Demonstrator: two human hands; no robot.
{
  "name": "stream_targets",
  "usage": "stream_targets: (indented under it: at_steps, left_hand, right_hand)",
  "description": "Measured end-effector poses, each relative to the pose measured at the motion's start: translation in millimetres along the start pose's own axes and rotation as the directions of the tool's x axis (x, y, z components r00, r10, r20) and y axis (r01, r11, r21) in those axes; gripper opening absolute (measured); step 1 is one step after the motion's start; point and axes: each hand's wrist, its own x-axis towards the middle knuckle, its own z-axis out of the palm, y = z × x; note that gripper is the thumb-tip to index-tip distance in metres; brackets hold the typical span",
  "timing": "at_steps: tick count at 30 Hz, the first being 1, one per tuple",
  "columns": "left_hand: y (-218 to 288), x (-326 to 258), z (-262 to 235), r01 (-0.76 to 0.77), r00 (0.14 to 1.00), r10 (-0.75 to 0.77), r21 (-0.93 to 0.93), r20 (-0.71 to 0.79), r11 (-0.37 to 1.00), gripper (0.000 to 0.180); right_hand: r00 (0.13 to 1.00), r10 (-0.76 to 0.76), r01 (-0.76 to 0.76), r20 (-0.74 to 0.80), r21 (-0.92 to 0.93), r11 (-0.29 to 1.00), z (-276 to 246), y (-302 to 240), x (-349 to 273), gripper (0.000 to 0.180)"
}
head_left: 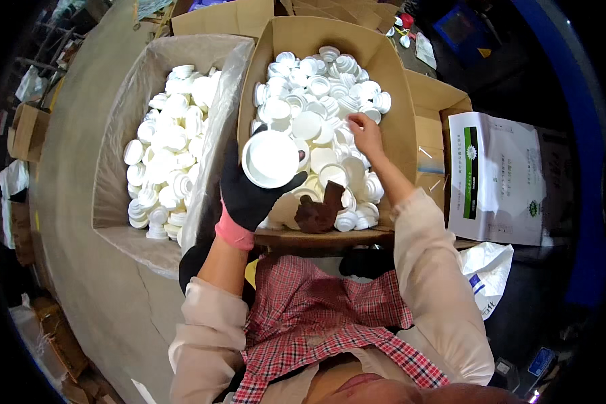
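My left hand (246, 195), in a black glove with a pink cuff, grips a round white plastic cap (270, 159) by its rim, with a broad face turned up. It is above the left edge of a cardboard box (394, 87) full of similar white caps (320, 86). Bare, my right hand (367, 135) is over the right side of the same pile, its fingers curled together. Whatever those fingers may hold is hidden. At the near end of the box is a dark brown shape (318, 212) whose kind I cannot make out.
On the left stands a second box lined with clear plastic (124, 135), heaped with white caps (172, 145). A printed white carton (495, 178) lies to the right, with a white plastic bag (488, 273) near it. Open cardboard flaps (225, 19) rise at the far side.
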Motion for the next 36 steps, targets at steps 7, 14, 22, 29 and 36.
stream_targets:
  at_steps: [7, 14, 22, 29, 36]
  left_hand:
    - [-2, 11, -24, -0.047, 0.998, 0.047, -0.022, 0.030, 0.999, 0.073]
    - [-2, 4, -7, -0.412, 0.862, 0.375, 0.902, 0.341, 0.126, 0.080]
    - [-26, 16, -32, -0.451, 0.875, 0.287, 0.873, 0.390, 0.188, 0.083]
    - [-26, -13, 30, -0.532, 0.834, 0.367, 0.773, 0.411, 0.344, 0.072]
    - [-56, -25, 32, -0.412, 0.903, 0.299, 0.425, 0.309, 0.806, 0.066]
  right_hand:
    - [0.999, 0.045, -0.044, -0.013, -0.552, 0.832, 41, 171, 94, 0.076]
    - [0.964, 0.239, -0.264, -0.120, -0.574, 0.776, 37, 162, 100, 0.092]
    - [0.924, 0.110, -0.289, 0.366, 0.482, 0.827, -21, 38, 21, 0.076]
    - [0.919, -0.340, 0.054, 0.198, 0.792, 0.608, -88, -100, -120, 0.082]
    - [0.778, -0.626, 0.620, -0.056, 0.233, 0.749, -60, -157, -191, 0.070]
